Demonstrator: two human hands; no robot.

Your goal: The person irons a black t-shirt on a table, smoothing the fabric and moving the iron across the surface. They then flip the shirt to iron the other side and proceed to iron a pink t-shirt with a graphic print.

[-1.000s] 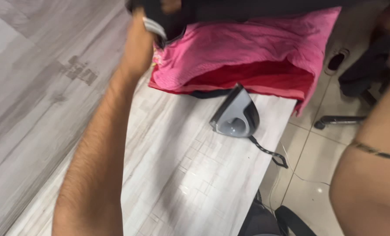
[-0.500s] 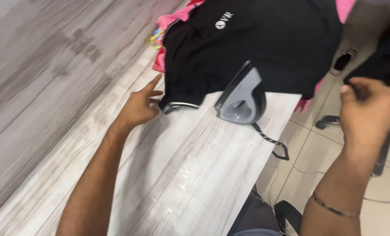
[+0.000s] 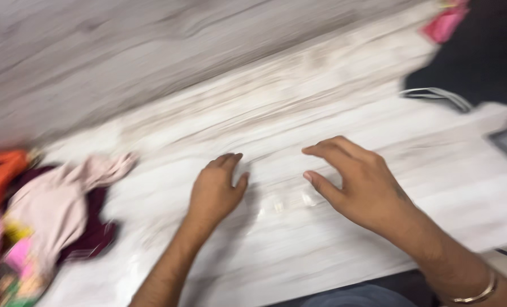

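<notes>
We rest both hands on the pale wood-grain table (image 3: 321, 113), holding nothing. Our left hand (image 3: 216, 190) lies palm down with its fingers loosely together; our right hand (image 3: 358, 185) arches beside it, fingers spread, thumb apart. The black shirt with a white-striped cuff (image 3: 480, 62) lies at the table's far right corner, untouched and, we judge, not yet spread flat. The heap of pink, maroon and orange clothes (image 3: 49, 222) sits at the table's left end, seemingly unsorted.
</notes>
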